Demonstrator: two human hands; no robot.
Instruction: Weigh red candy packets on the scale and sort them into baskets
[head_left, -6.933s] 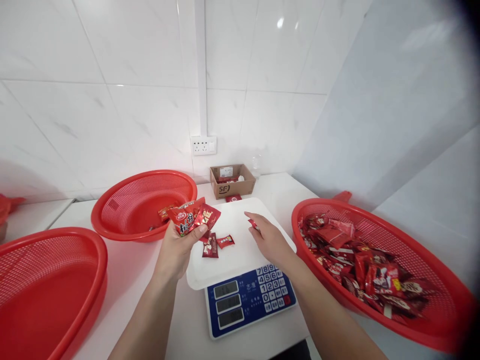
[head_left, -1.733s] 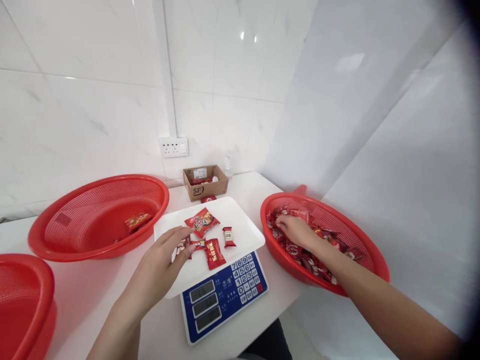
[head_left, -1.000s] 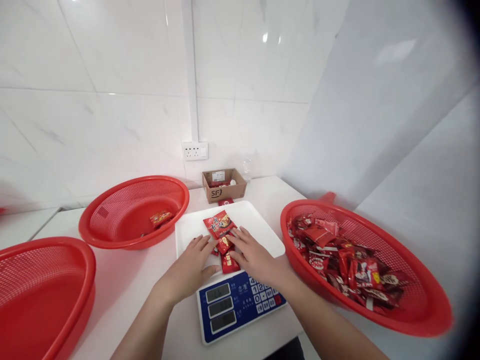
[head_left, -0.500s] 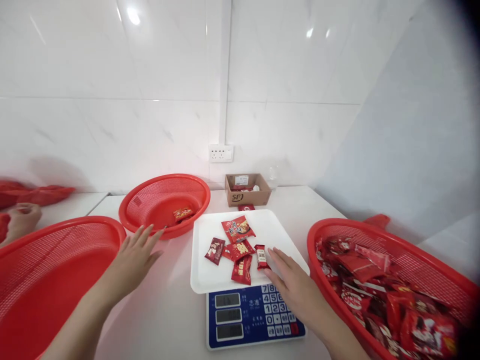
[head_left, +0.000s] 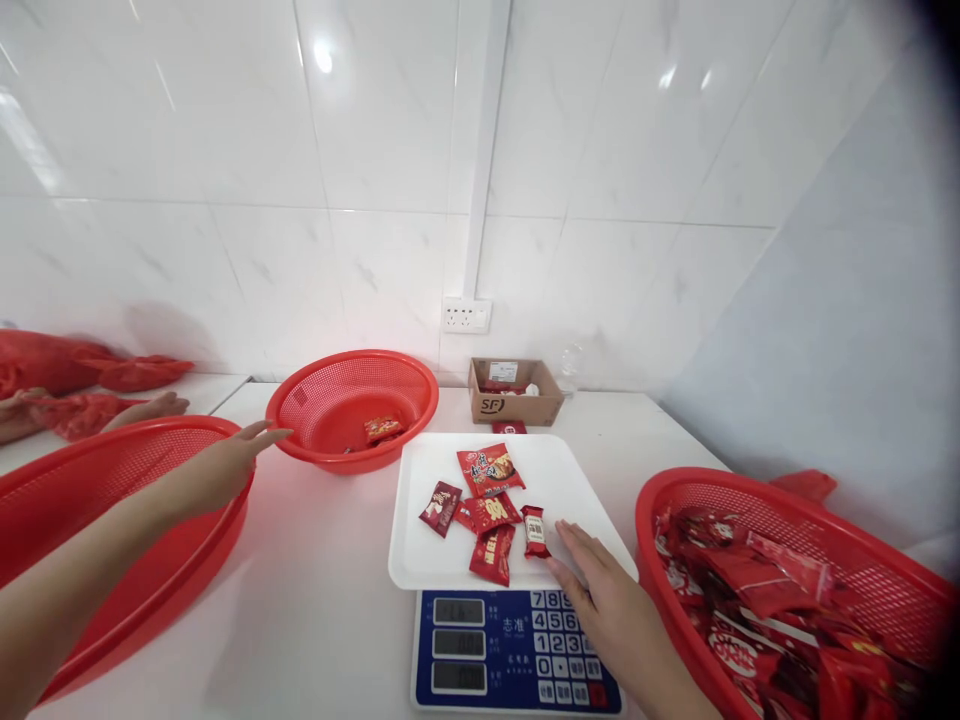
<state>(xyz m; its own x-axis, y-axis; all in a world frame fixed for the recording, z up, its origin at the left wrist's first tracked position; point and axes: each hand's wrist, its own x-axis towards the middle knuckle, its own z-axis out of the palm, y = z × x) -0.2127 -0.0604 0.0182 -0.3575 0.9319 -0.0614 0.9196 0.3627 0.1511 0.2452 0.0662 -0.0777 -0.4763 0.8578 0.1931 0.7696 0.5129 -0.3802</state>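
Observation:
Several red snack packets (head_left: pixel 487 500) lie on the white tray (head_left: pixel 592 500) of a blue digital scale (head_left: pixel 510 660). My right hand (head_left: pixel 600 595) rests flat and open on the tray's near right corner, fingertips next to a small packet (head_left: pixel 534 530). My left hand (head_left: pixel 217 465) reaches out to the left with fingers stretched, empty, above the rim of the near-left red basket (head_left: pixel 112 560). A second red basket (head_left: pixel 352 405) behind it holds one packet (head_left: pixel 382 428). The right red basket (head_left: pixel 795 590) is full of red packets.
A small cardboard box (head_left: pixel 516 392) stands by the wall under a white socket (head_left: pixel 465 315). At the far left another person's hand (head_left: pixel 150 408) lies beside red bags (head_left: pixel 67 375). Tiled walls close in the back and right of the white counter (head_left: pixel 315 620).
My left hand left the packets on the tray and swung out left over the near-left basket. My right hand drew back to the tray's right corner. The view turned left.

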